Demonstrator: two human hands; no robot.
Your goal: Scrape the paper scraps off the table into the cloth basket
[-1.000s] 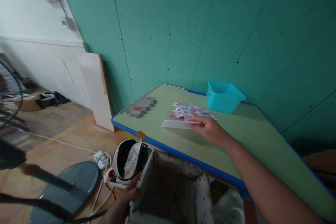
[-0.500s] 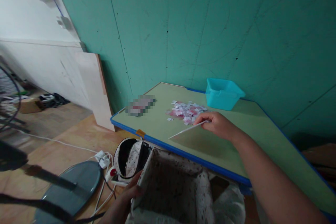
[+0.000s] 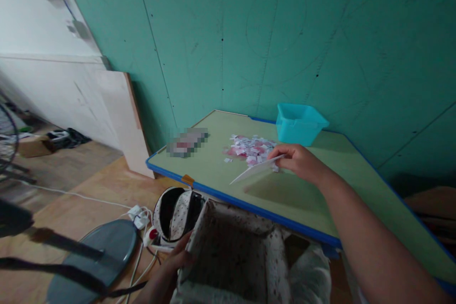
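Observation:
Pinched in my right hand (image 3: pixel 297 161) is a thin white card (image 3: pixel 257 169), tilted over the table (image 3: pixel 213 166). Just beyond it lies a loose heap of small white and pink paper scraps (image 3: pixel 251 148). My left hand (image 3: pixel 176 261) grips the left side of a speckled fabric box (image 3: pixel 235 251), held below the table's front edge. The inside of the box is dark, with nothing I can make out in it. Behind the scraps, to the right, stands a turquoise plastic bin (image 3: pixel 301 126).
A blurred-out flat item (image 3: pixel 187 142) lies at the table's left end. Below stand an open speckled bag (image 3: pixel 176 216), a power strip (image 3: pixel 140 218) with cords, and a round grey stand base (image 3: pixel 94 256). A green wall (image 3: pixel 199 33) rises behind the table.
My right hand has turned the card, so more of its flat face shows. The left hand still holds the box. The whole view has shifted slightly.

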